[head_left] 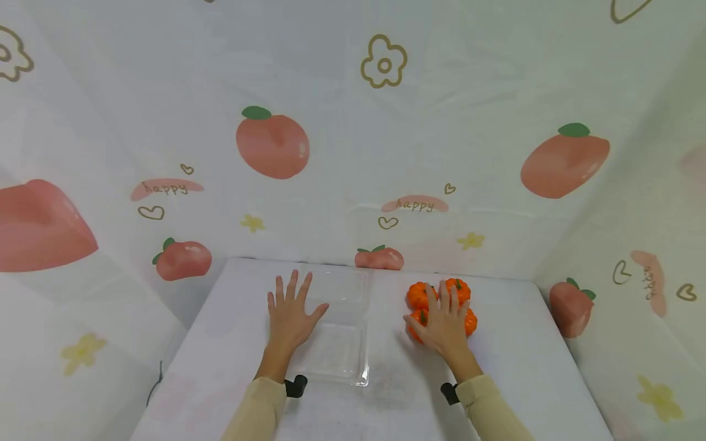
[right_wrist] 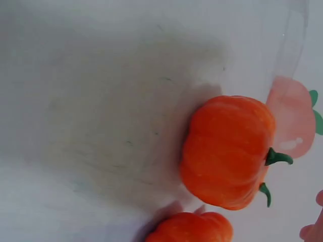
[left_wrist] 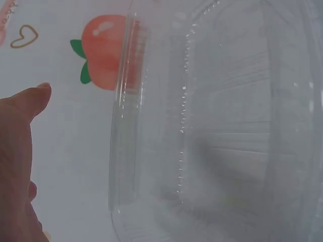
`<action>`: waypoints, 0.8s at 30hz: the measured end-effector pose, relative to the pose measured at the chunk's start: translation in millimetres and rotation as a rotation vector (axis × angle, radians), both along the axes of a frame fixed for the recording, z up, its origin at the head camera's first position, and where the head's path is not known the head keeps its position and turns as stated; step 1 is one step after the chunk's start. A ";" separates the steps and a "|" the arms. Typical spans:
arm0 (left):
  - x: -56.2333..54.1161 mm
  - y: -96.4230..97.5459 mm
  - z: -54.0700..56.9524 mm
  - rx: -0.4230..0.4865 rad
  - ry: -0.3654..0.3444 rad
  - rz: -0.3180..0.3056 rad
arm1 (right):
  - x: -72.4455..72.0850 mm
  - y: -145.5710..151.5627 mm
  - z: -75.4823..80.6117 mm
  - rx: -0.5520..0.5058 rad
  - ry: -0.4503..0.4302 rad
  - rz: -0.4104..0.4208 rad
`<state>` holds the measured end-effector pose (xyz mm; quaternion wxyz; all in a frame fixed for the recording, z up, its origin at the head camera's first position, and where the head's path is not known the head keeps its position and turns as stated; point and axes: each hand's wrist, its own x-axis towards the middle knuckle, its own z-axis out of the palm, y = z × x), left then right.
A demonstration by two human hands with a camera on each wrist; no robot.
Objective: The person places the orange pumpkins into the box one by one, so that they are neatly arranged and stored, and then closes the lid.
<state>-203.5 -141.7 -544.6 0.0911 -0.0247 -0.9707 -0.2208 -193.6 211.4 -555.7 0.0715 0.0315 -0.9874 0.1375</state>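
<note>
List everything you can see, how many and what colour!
Table: one, white, in the middle.
Box: one, clear plastic, on the table.
Pumpkins: four visible, orange, right of the box.
Cloth: number of pieces unclear, white with coloured pictures, behind and beside the table.
Wire: one, dark, left of the table.
Wrist gadgets: two, black, beside the sleeves.
Sleeves: two, cream, bottom of the picture.
Left hand: one, near the box's left side.
Right hand: one, over the pumpkins.

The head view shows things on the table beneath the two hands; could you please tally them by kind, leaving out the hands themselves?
Orange pumpkins: 4 visible, some partly hidden by the right hand
Clear plastic container: 1
Total: 5
</note>
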 end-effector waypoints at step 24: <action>16.9 -47.3 -19.2 0.224 -0.140 0.098 | 16.8 4.8 -31.4 -0.132 0.061 0.015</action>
